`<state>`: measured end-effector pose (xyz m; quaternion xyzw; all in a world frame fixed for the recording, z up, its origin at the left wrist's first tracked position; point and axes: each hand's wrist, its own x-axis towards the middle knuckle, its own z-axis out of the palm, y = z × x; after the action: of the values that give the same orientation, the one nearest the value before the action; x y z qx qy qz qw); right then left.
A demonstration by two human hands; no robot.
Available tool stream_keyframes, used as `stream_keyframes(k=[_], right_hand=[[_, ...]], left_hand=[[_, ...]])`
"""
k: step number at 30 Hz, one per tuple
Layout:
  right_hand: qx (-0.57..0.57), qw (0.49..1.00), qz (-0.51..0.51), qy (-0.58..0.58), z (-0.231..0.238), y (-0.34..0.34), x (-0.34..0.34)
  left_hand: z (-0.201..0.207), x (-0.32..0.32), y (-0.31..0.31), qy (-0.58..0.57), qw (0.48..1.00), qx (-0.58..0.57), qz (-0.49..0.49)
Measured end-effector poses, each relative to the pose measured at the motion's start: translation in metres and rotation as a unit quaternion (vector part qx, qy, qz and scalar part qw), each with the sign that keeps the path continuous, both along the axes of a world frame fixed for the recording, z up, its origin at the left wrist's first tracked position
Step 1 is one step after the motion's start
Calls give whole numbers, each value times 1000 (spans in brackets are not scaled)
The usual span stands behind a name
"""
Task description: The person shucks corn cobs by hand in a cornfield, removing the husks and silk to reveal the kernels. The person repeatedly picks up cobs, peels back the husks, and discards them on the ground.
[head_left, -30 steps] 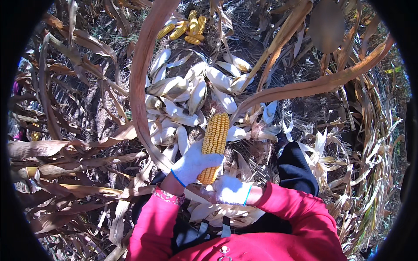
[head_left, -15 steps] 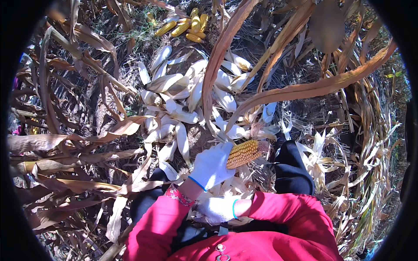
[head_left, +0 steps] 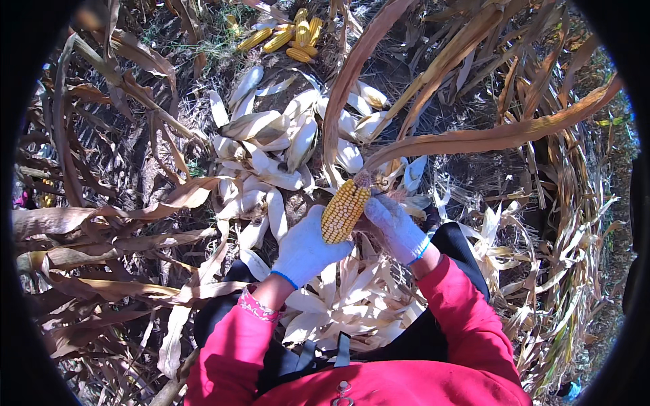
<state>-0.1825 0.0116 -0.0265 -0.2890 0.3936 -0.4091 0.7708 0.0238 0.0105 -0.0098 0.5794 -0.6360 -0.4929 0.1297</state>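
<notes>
My left hand (head_left: 310,247), in a white knit glove with a blue cuff, is closed around the lower part of a yellow ear of corn (head_left: 344,211). The ear tilts upward to the right, its kernels bare and a tuft of brown silk at its tip. Against the ear's right side rests my gloved right hand (head_left: 399,230), fingers bent and partly hidden; what they grip does not show clearly. Loose pale husks (head_left: 352,298) lie heaped beneath both hands, between my legs.
Ahead lies a spread of ears in pale husks (head_left: 267,128), with several bare yellow ears (head_left: 279,39) beyond it. A long dry leaf (head_left: 487,139) arches over from the right. Dry stalks (head_left: 122,250) crowd the left, and more stand (head_left: 569,223) at the right.
My right hand has risen from near my lap to the ear's right side. The ear has turned from pointing right to pointing more upward, still in my left hand.
</notes>
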Motion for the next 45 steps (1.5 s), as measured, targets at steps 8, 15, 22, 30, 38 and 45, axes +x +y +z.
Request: stream_keyframes(k=[8, 15, 22, 30, 38, 45], right_hand=[[-24, 949, -288, 128, 22, -32, -42], [39, 988, 102, 111, 10, 10, 3], [45, 952, 255, 164, -100, 34, 13], [245, 864, 393, 199, -101, -17, 114], [25, 988, -89, -124, -85, -232, 149], [-306, 797, 336, 399, -163, -110, 259]], left_hand=[[-2, -2, 14, 75, 994, 25, -69], [-2, -2, 8, 13, 998, 48, 46], [19, 2, 13, -57, 988, -103, -99], [25, -9, 17, -1, 985, -153, -80], [38, 4, 12, 88, 985, -141, -34], [43, 18, 10, 93, 987, -129, 28]])
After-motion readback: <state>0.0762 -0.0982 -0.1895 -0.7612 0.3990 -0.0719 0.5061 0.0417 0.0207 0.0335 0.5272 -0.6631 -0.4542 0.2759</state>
